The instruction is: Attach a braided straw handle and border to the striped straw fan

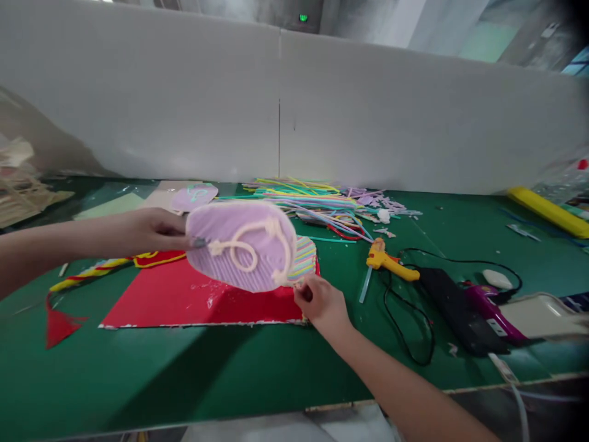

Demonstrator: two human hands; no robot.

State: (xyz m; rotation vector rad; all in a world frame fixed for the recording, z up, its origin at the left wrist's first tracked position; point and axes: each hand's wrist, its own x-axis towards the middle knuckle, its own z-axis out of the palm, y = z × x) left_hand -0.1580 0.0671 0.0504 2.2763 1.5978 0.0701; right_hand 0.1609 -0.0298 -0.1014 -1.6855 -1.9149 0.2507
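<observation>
A rounded lilac piece (216, 221) with a looped cream cord on its face is held up over a red board (170, 294). My left hand (165, 230) pinches its left edge. Close to its lower right edge, my right hand (319, 301) is closed, and what its fingertips hold is too small to name. Behind the lilac piece, a striped pastel piece (306, 258) shows at the red board's right side. A yellow and red twisted cord (92, 272) with a red tassel (59, 327) lies to the left.
A yellow glue gun (391, 263) with a black cable lies right of my right hand, beside a black box (460, 313) and a purple device (490, 313). Pastel strips (299, 195) are piled at the back. A white partition (368, 116) stands behind the green table (257, 380).
</observation>
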